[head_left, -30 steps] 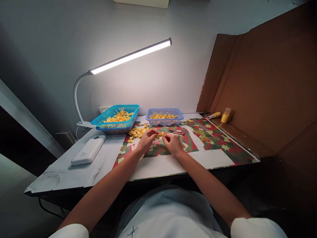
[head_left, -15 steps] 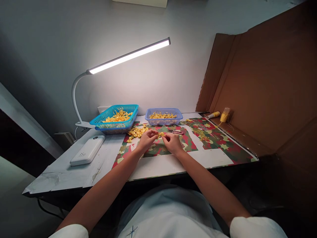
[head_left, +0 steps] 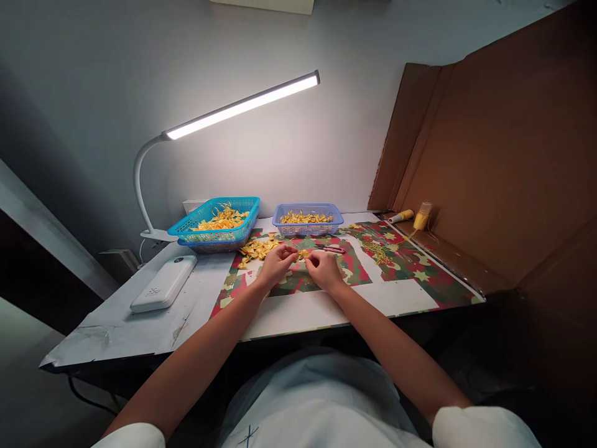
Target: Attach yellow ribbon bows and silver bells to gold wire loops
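A small yellow ribbon bow (head_left: 303,254) is pinched between my two hands above the patterned sheet. My left hand (head_left: 278,264) has its fingers closed on the bow's left side. On the other side, my right hand (head_left: 323,269) grips it with thumb and forefinger. Fingertips hide part of the bow, and any thread on it is too fine to make out. Left of my left hand lies a pile of similar yellow bows (head_left: 257,250). Thread snips (head_left: 330,248) with a reddish handle rest just beyond my right hand.
A blue basket (head_left: 252,211) of yellow ribbon pieces and a purple basket (head_left: 308,230) stand along the wall. Yellow thread spools (head_left: 422,218) and loose yellow thread (head_left: 379,252) are at right. A lamp (head_left: 242,107) arches overhead; a white power bank (head_left: 164,285) lies left.
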The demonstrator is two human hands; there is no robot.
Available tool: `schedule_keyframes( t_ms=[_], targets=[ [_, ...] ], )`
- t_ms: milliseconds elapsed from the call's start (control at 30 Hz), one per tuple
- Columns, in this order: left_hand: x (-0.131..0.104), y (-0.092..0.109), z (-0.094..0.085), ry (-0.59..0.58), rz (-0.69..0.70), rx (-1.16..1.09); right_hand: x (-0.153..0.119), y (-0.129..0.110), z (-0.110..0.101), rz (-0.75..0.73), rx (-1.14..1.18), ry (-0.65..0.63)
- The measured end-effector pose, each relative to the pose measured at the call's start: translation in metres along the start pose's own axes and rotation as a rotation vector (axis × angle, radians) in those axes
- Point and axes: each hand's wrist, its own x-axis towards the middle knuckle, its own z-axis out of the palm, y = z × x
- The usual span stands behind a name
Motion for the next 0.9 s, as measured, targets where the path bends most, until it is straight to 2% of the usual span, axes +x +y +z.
schedule_keyframes(
  t_ms=[400, 733, 900],
  targets=[
    [-0.001, -0.001, 0.001, 0.007, 0.035, 0.042, 0.0, -0.005, 0.008, 0.106, 0.112, 0.086],
    [0.0, -0.004, 0.002, 0.012, 0.012, 0.018, 0.002, -0.005, 0.014, 0.294, 0.391, 0.15],
    [0.0, -0.004, 0.002, 0.012, -0.025, -0.012, 0.003, -0.005, 0.022, 0.417, 0.599, 0.094]
  ],
)
